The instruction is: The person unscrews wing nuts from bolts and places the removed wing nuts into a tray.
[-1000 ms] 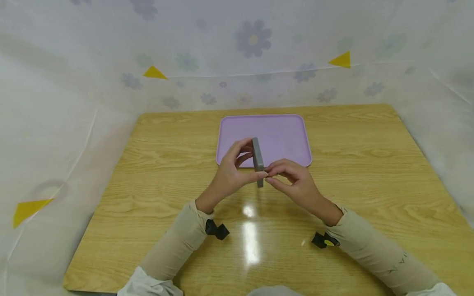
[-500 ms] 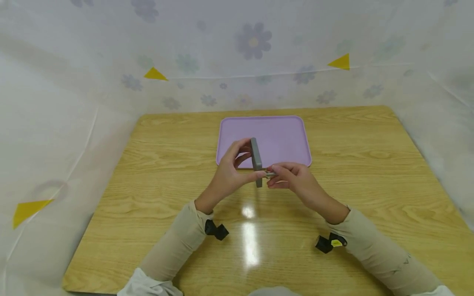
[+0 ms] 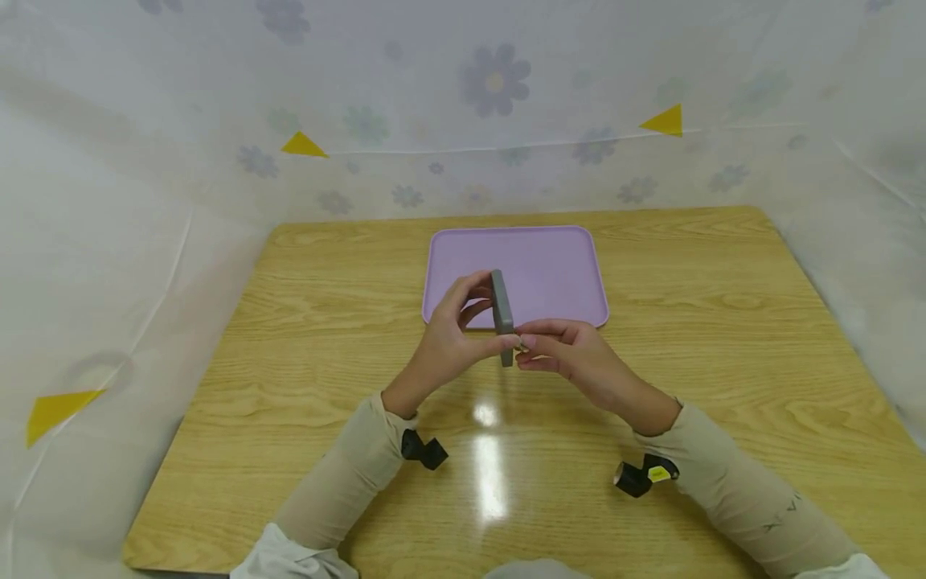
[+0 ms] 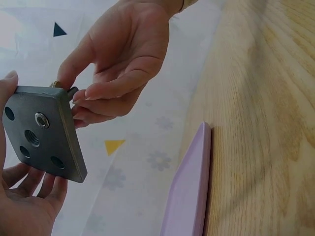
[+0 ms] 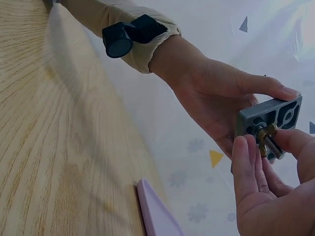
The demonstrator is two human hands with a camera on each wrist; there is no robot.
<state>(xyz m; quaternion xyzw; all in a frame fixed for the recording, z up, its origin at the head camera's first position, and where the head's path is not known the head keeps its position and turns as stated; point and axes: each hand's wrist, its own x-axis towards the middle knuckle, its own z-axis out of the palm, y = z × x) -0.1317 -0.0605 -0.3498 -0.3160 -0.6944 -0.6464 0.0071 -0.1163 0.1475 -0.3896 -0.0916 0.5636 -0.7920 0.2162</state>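
In the head view my left hand (image 3: 454, 334) grips a grey rectangular plate (image 3: 502, 310) by its edges, upright above the table. The left wrist view shows the plate's flat face, with several round holes and a bolt head (image 4: 42, 120) seated in one of them. On the ribbed side, in the right wrist view, the bolt's threaded shank (image 5: 274, 147) sticks out with a brass-coloured wing nut (image 5: 266, 133) on it, close to the plate. My right hand (image 3: 579, 354) has thumb and fingers at the wing nut, pinching it; the fingers partly hide it.
A shallow lilac tray (image 3: 535, 273) lies on the wooden table (image 3: 333, 322) behind my hands. Flower-patterned white sheeting (image 3: 405, 96) with yellow triangles hangs round the back and sides.
My right hand drew slightly back, showing the bolt shank, and its fingers now sit nearer the plate again, with changed finger posture. My left hand and the plate have hardly moved.
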